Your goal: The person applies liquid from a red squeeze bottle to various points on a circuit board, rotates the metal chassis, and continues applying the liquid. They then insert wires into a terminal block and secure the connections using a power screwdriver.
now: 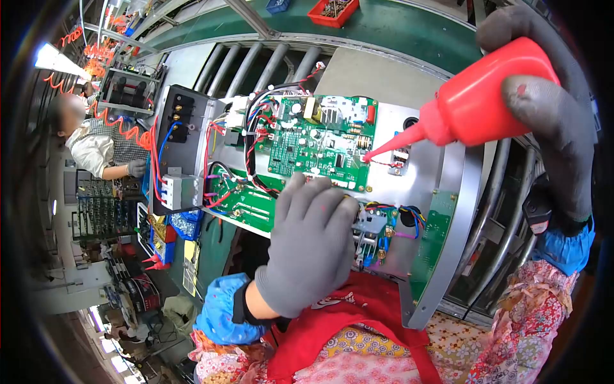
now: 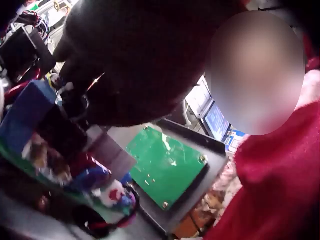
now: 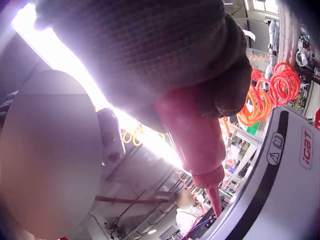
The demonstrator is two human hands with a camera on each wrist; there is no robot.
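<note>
In the head view, my gloved right hand grips a red squeeze bottle, its nozzle pointing down-left to the right edge of a green circuit board. My gloved left hand lies with its fingertips at the board's lower edge, fingers slightly bent and holding nothing visible. The board sits in a metal chassis with wires and smaller boards. In the right wrist view, the glove wraps the red bottle, nozzle downward. The left wrist view shows the dark glove above a green board.
Metal rollers run behind and beside the chassis. A red bin of small parts stands on the green surface at the top. Blue bins sit at the left, where another person stands beyond coiled orange hoses.
</note>
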